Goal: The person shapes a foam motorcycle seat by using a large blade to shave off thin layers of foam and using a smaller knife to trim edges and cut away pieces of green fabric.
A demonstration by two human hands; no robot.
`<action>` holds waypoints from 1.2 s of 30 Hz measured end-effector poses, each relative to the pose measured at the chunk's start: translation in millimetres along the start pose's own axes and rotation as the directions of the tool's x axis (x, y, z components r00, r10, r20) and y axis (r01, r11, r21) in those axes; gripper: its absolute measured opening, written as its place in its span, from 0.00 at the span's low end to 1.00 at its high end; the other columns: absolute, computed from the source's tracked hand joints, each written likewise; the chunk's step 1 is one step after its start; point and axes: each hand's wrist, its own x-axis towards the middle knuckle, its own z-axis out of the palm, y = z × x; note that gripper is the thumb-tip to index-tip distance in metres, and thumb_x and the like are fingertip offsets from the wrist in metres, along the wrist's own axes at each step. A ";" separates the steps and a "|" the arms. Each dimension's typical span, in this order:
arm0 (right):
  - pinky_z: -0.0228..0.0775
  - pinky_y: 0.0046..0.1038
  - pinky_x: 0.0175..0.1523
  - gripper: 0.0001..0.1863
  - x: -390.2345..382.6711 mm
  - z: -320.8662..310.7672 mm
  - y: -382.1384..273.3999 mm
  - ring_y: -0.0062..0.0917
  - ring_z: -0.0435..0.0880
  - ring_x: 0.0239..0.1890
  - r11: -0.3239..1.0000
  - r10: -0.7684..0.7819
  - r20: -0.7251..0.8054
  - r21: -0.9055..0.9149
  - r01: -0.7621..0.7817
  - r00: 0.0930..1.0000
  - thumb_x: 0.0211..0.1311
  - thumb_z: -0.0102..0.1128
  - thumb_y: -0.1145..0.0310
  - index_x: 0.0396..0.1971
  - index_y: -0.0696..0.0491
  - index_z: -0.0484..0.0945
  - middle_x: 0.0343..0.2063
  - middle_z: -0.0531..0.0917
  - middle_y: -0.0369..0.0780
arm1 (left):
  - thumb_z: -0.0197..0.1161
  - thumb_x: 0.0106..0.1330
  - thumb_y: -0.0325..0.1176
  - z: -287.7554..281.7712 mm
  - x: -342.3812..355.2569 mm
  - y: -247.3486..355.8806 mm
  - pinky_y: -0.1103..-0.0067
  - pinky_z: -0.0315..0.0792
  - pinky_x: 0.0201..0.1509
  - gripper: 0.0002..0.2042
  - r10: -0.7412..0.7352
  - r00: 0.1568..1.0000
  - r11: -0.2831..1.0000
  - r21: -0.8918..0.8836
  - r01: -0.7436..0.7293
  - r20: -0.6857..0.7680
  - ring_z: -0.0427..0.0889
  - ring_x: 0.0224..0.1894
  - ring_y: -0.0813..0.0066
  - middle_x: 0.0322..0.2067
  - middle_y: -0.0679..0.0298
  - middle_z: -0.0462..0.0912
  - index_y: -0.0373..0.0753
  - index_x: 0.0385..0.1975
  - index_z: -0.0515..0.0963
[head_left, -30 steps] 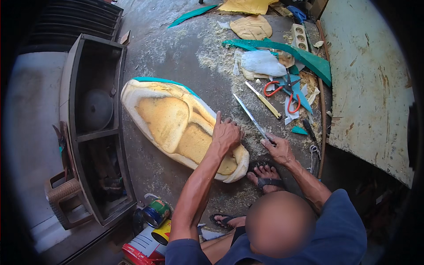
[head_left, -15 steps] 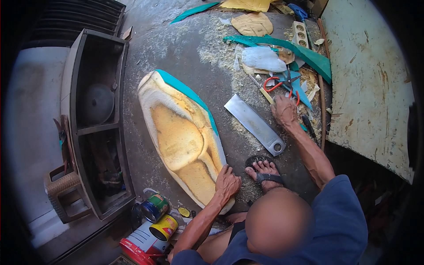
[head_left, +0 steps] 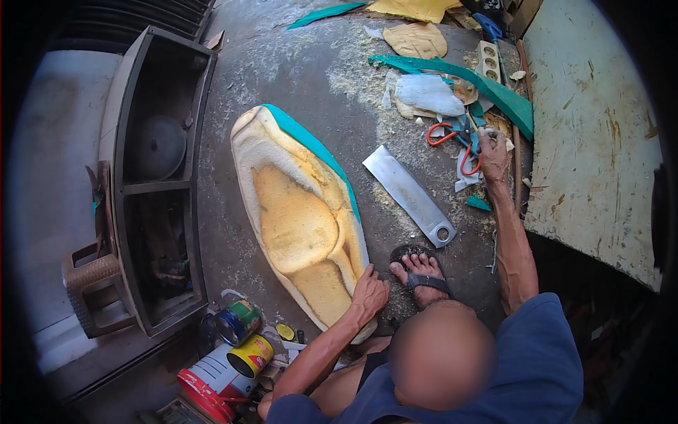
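A long, pale seat foam (head_left: 296, 226) with yellow-brown hollows and a teal strip along its right edge lies on the floor. My left hand (head_left: 369, 291) grips its near right edge with curled fingers. Out to the right, my right hand (head_left: 494, 154) is closed among scraps beside red-handled scissors (head_left: 462, 141). Something thin and pale shows by its fingertips, but what it holds cannot be made out. Between the foam and my right arm lies a broad, flat metal blade (head_left: 408, 196) with a hole at its near end.
Teal strips (head_left: 487, 88), white scraps (head_left: 427, 94) and a socket strip (head_left: 488, 60) lie far right, near a pale board (head_left: 593, 141). An open metal cabinet (head_left: 201, 127) stands left. Cans (head_left: 251, 355) and a red-and-white bucket (head_left: 212, 381) sit near left.
My right hand has moved right and slightly away, past the scissors. The pale-handled knife no longer lies where it was, and the blue scrap has shifted. My left hand stays on the seat foam.
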 end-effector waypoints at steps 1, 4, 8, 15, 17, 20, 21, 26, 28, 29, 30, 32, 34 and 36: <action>0.73 0.28 0.40 0.22 -4.7 -1.6 -3.7 0.21 0.78 0.32 0.989 0.063 -0.002 0.133 -0.063 0.998 0.73 0.61 0.51 0.47 0.57 0.78 0.30 0.80 0.36 | 0.46 0.75 0.35 -1.9 2.0 0.1 0.64 0.59 0.71 0.22 -0.007 0.998 1.000 0.020 0.006 0.061 0.83 0.48 0.60 0.29 0.55 0.88 0.36 0.25 0.86; 0.68 0.20 0.34 0.24 -5.6 -8.9 27.1 0.14 0.75 0.29 0.978 0.026 -0.036 0.206 -0.018 0.999 0.77 0.57 0.49 0.52 0.57 0.78 0.28 0.79 0.32 | 0.48 0.74 0.35 -15.6 10.4 1.4 0.65 0.63 0.66 0.18 0.023 0.999 0.999 -0.027 -0.023 0.026 0.83 0.48 0.60 0.35 0.55 0.89 0.36 0.34 0.86; 0.66 0.18 0.27 0.19 -29.1 -2.6 33.9 0.13 0.75 0.22 0.931 0.101 0.120 0.340 -0.137 0.988 0.76 0.59 0.52 0.47 0.55 0.80 0.27 0.81 0.31 | 0.53 0.72 0.39 -39.0 16.0 2.6 0.65 0.70 0.56 0.14 -0.027 0.998 0.987 -0.159 0.018 -0.054 0.83 0.48 0.59 0.44 0.55 0.87 0.38 0.44 0.83; 0.57 0.22 0.19 0.30 -31.7 -14.6 4.0 0.15 0.66 0.16 0.957 0.187 0.108 0.202 -0.206 0.976 0.72 0.53 0.37 0.28 0.52 0.79 0.17 0.72 0.31 | 0.56 0.70 0.40 -80.8 32.4 11.9 0.61 0.72 0.53 0.13 -0.122 0.993 0.952 -0.285 0.117 0.000 0.83 0.48 0.56 0.44 0.54 0.86 0.39 0.43 0.82; 0.57 0.24 0.20 0.34 -30.7 -15.0 2.4 0.15 0.65 0.16 0.974 0.151 0.113 0.154 -0.167 0.982 0.70 0.53 0.33 0.24 0.51 0.79 0.16 0.70 0.30 | 0.58 0.69 0.39 -88.7 29.9 9.4 0.59 0.71 0.54 0.12 -0.145 0.988 0.911 -0.398 0.111 -0.055 0.83 0.48 0.56 0.44 0.53 0.86 0.38 0.42 0.81; 0.55 0.32 0.27 0.39 -23.7 -16.8 6.3 0.20 0.64 0.19 0.981 0.177 0.043 0.077 -0.180 0.983 0.66 0.55 0.28 0.14 0.52 0.76 0.14 0.69 0.33 | 0.59 0.69 0.38 -96.6 24.8 -3.5 0.58 0.70 0.59 0.13 -0.174 0.973 0.856 -0.511 0.075 -0.149 0.80 0.54 0.54 0.48 0.52 0.83 0.36 0.45 0.81; 0.55 0.32 0.27 0.39 -23.3 -17.9 8.3 0.20 0.64 0.19 0.982 0.169 0.048 0.074 -0.172 0.984 0.66 0.55 0.28 0.14 0.52 0.76 0.14 0.69 0.33 | 0.59 0.69 0.38 -97.8 22.2 -7.0 0.58 0.70 0.59 0.13 -0.181 0.971 0.854 -0.515 0.077 -0.155 0.80 0.54 0.54 0.48 0.52 0.83 0.36 0.45 0.81; 0.56 0.30 0.28 0.38 -32.1 -11.6 17.9 0.20 0.66 0.20 0.989 0.141 0.030 -0.055 -0.139 0.990 0.69 0.54 0.31 0.17 0.53 0.78 0.15 0.70 0.33 | 0.68 0.62 0.45 -101.8 12.3 -3.7 0.38 0.48 0.73 0.36 -0.705 0.558 0.709 -0.456 0.538 -0.438 0.49 0.76 0.34 0.72 0.41 0.57 0.38 0.70 0.67; 0.55 0.27 0.27 0.34 -39.5 -1.7 26.2 0.18 0.66 0.21 0.974 0.194 0.080 0.104 -0.201 0.978 0.71 0.53 0.33 0.23 0.52 0.78 0.16 0.71 0.31 | 0.71 0.60 0.47 -87.2 5.9 -1.3 0.33 0.42 0.72 0.42 -0.716 0.600 0.697 -0.411 0.587 -0.357 0.42 0.77 0.31 0.75 0.39 0.49 0.40 0.74 0.61; 0.55 0.27 0.27 0.34 -45.9 7.8 24.4 0.18 0.66 0.21 0.975 0.188 0.100 0.104 -0.198 0.977 0.71 0.53 0.33 0.23 0.52 0.78 0.16 0.71 0.31 | 0.73 0.58 0.50 -82.4 1.1 -3.0 0.28 0.36 0.70 0.48 -0.720 0.639 0.692 -0.349 0.632 -0.270 0.35 0.78 0.27 0.77 0.36 0.41 0.43 0.78 0.55; 0.56 0.26 0.27 0.33 -52.4 17.9 22.3 0.17 0.67 0.21 0.971 0.199 0.161 0.101 -0.217 0.967 0.72 0.52 0.34 0.23 0.52 0.77 0.17 0.71 0.30 | 0.73 0.58 0.50 -77.9 -2.6 -6.7 0.28 0.36 0.70 0.48 -0.734 0.624 0.678 -0.352 0.645 -0.268 0.35 0.78 0.27 0.77 0.36 0.41 0.43 0.78 0.55; 0.58 0.25 0.28 0.32 -59.6 38.0 6.3 0.17 0.68 0.21 0.983 0.153 0.321 0.047 -0.177 0.935 0.76 0.50 0.37 0.24 0.52 0.76 0.18 0.73 0.30 | 0.73 0.58 0.51 -74.9 -8.0 -17.2 0.25 0.33 0.69 0.50 -0.637 0.755 0.770 -0.184 0.611 -0.158 0.32 0.78 0.25 0.77 0.35 0.37 0.52 0.79 0.51; 0.60 0.26 0.28 0.33 -51.0 72.5 0.1 0.17 0.70 0.22 0.994 -0.106 0.427 0.026 0.105 0.898 0.77 0.47 0.37 0.26 0.53 0.77 0.18 0.73 0.31 | 0.73 0.58 0.51 -71.2 -10.2 -23.5 0.25 0.33 0.69 0.49 -0.587 0.796 0.807 -0.188 0.560 -0.147 0.33 0.78 0.25 0.77 0.35 0.38 0.55 0.79 0.52; 0.65 0.29 0.31 0.34 -68.8 118.7 -64.2 0.21 0.74 0.24 0.970 -0.187 0.630 -0.003 0.244 0.753 0.78 0.44 0.38 0.31 0.56 0.79 0.19 0.75 0.35 | 0.73 0.59 0.46 -67.3 -34.5 -50.5 0.26 0.36 0.70 0.45 -0.526 0.831 0.849 -0.180 0.497 -0.184 0.35 0.78 0.27 0.77 0.37 0.39 0.63 0.77 0.56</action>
